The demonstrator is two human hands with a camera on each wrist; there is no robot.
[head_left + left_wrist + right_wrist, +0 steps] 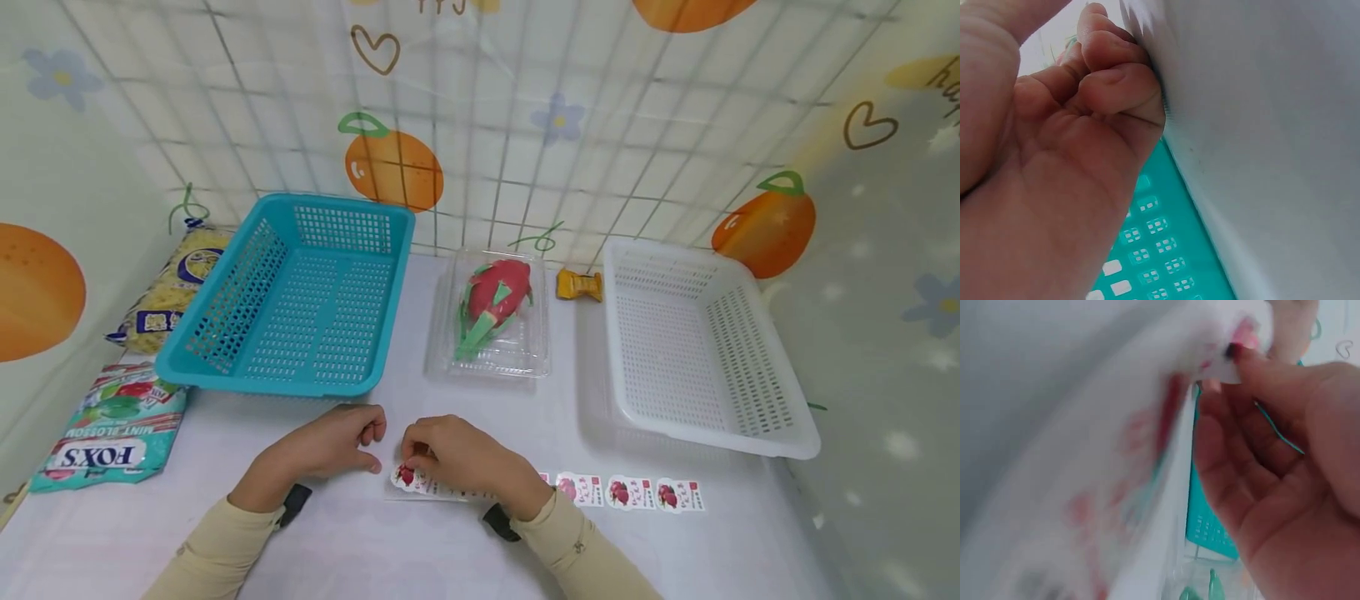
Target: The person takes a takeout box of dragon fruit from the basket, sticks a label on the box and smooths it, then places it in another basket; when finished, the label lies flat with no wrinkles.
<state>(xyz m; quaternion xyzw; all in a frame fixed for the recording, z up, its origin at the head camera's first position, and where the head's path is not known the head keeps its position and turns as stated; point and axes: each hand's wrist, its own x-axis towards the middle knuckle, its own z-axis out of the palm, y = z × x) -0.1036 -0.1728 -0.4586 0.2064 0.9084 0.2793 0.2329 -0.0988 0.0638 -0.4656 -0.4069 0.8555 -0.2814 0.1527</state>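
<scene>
White cloth covers the table (390, 558), faintly creased under both arms. Nearest, in front of the clear box (531, 357), come two beige sleeves (225, 542), a dark strap (296, 505) at each wrist. The row of stickers (632, 493) lies in front of that box and runs on to its front right: white, shaped labels, each printed with a red dragon fruit, red lettering and a small red block at the end. The right hand (461, 450), also in front of the box, pinches the row's leftmost sticker (403, 477) between thumb and fingers. The left hand (337, 442), to the box's front left, holds nothing, its fingers loosely bent.

Farther off, a mint-green packet (116, 425) lies far left of the box; a blue basket (322, 312) stands between them, a bag of yellow pieces (168, 287) beyond its left side. The box holds a pink dragon fruit (501, 287) with green scales. To its right are an orange-wrapped sweet (579, 285) and a white basket (667, 333). Behind the box hangs a pale curtain (480, 158) with oranges, hearts and blue flowers, a wire grid (525, 192) showing through.
</scene>
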